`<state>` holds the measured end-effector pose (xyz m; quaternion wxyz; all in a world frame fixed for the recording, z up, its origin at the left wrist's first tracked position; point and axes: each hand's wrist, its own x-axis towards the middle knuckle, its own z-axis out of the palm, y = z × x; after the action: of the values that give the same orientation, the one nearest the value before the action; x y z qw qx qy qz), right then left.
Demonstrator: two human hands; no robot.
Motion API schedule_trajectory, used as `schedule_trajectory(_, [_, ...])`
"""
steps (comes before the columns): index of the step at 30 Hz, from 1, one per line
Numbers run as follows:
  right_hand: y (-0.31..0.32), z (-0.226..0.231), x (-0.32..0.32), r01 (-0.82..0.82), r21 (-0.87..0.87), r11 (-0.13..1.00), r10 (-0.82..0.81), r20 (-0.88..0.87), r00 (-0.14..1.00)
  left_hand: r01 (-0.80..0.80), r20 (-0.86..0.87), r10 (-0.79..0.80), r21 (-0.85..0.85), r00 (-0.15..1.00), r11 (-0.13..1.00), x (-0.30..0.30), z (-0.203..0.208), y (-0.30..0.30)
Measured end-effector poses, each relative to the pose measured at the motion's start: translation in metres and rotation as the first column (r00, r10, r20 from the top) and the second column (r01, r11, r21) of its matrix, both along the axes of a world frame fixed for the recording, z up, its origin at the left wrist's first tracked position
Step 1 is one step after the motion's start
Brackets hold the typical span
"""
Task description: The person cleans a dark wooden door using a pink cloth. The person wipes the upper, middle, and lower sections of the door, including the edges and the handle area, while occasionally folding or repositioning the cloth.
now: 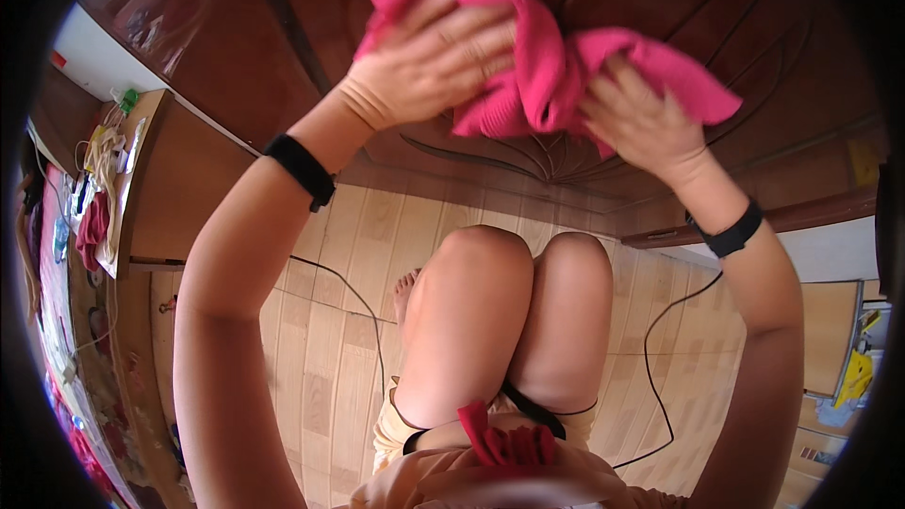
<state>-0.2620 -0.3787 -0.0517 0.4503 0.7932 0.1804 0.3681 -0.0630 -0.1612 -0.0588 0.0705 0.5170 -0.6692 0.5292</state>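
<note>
A bright pink cloth (pixel 545 75), bunched and twisted in its middle, lies against a dark brown, glossy wooden panel (pixel 212 28) with carved lines. My left hand (pixel 429 61) presses the cloth's left part to the panel, its fingers laid over the fabric and slightly blurred. On the right part, my right hand (pixel 646 118) holds the cloth with bent fingers, also smeared by motion. Folds hide some of the fingertips. Both wrists wear black bands, the left one (pixel 300 170) and the right one (pixel 731 231), with thin black cables running down.
My bent knees (pixel 481 273) are below the panel, over a wood-patterned tiled floor (pixel 316 368). To the left stands a wooden cabinet (pixel 179 188) with cloths and small items beside it. At the far right are a light wooden piece (pixel 831 330) and a yellow item (pixel 856 375).
</note>
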Motion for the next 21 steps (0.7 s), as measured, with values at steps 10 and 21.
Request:
schedule_trajectory(10, [-0.022,-0.124,-0.038,0.207,-0.821,0.532,-0.148,0.151,0.977,-0.267,0.629,-0.192,0.56,0.753,0.784,-0.009,-0.1,-0.025])
schedule_trajectory(21, [-0.026,-0.244,-0.073,0.132,-0.318,0.939,-0.333,-0.748,0.574,-0.269,0.974,-0.196,0.22,0.115,0.938,-0.039,-0.233,-0.043])
